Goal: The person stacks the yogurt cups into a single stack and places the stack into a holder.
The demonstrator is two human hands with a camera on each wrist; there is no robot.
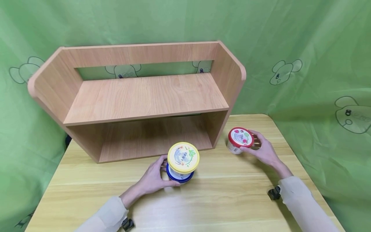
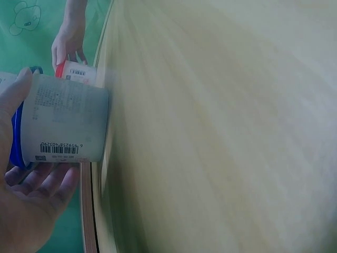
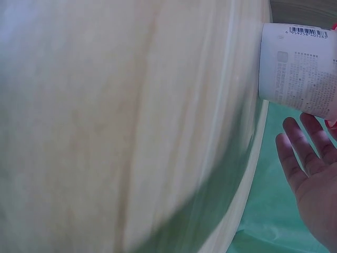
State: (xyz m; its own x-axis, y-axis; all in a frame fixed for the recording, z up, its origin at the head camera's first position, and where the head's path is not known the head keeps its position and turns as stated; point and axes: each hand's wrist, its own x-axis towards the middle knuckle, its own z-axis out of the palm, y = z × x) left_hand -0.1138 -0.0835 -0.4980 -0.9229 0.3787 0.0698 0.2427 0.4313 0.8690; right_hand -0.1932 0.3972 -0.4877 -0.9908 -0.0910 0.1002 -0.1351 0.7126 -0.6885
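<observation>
My left hand (image 1: 155,177) holds a blue-lidded tub (image 2: 63,118) from its left side, thumb at the front of the lid and fingers behind. On top of it stands a tub with a yellow lid (image 1: 183,158), printed with leaves and lettering. Farther right, my right hand (image 1: 264,151) has its thumb and forefinger at the rim of a red-lidded tub (image 1: 240,138). In the right wrist view, the other fingers (image 3: 300,142) of that hand are spread beside the white, barcoded wall of the red-lidded tub.
A two-level wooden shelf (image 1: 150,95) stands behind the stacked tubs, its right side panel left of the red-lidded tub. All rests on a light wooden table (image 1: 226,196). Green curtain (image 1: 307,42) with bear drawings hangs behind and at the sides.
</observation>
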